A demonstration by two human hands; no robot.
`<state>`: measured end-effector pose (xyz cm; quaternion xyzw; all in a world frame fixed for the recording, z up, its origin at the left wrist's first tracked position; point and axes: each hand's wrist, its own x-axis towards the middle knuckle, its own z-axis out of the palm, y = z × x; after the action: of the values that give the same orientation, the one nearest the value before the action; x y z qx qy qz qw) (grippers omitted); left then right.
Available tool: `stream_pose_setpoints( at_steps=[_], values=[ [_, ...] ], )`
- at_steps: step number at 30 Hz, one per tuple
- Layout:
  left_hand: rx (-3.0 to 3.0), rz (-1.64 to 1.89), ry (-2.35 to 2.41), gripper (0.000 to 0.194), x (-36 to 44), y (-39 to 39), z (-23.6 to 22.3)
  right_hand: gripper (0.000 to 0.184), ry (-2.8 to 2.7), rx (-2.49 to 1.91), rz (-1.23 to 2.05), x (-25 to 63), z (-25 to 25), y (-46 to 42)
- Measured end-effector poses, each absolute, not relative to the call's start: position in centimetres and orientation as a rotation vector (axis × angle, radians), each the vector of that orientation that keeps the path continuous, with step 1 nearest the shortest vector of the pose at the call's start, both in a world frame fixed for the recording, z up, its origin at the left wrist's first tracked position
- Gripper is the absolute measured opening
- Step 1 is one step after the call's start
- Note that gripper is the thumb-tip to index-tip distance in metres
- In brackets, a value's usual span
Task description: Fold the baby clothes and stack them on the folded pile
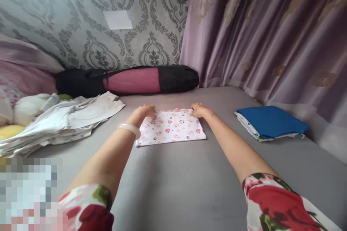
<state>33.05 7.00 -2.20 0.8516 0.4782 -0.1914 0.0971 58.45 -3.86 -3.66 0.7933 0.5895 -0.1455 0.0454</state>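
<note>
A folded white cloth with pink hearts, flowers and small figures lies flat on the grey bed sheet. A strip of pink frilly edge shows along its far side. My left hand, below a pale bangle on the wrist, has its fingers curled on the cloth's far left corner. At the far right corner my right hand pinches the cloth's edge. Some fingertips of both hands are hidden.
Light-coloured clothes lie in a loose pile to the left, by plush toys. A folded stack with a blue cloth on top is on the right. A black and pink rolled bag rests against the wall, and purple curtains hang at right.
</note>
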Motion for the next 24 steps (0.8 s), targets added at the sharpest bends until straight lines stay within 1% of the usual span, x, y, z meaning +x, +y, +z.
stream_pose_setpoints(
  at_steps=[3, 8, 16, 21, 24],
  values=[
    [2.516, -0.558, 1.411, 0.059, 32.9, 6.9, -2.2, 0.038, 1.808, 2.436, -0.431, 58.1, -3.5, -4.2],
    [2.548, -0.477, 1.427, 0.051, 32.5, 5.7, -2.5, 0.037, 1.815, 2.482, -0.387, 57.2, -3.2, -5.3],
    [2.688, -0.251, 1.472, 0.037, 31.7, 3.0, -3.4, 0.035, 1.968, 2.535, -0.193, 56.3, -3.7, -7.7],
    [2.716, -0.179, 1.439, 0.035, 30.0, 2.2, -2.1, 0.03, 2.097, 2.555, -0.123, 57.2, -2.3, -8.4],
    [2.699, -0.17, 1.403, 0.032, 29.0, 2.2, -0.4, 0.027, 2.219, 2.612, -0.159, 58.0, -1.1, -8.8]
  ],
)
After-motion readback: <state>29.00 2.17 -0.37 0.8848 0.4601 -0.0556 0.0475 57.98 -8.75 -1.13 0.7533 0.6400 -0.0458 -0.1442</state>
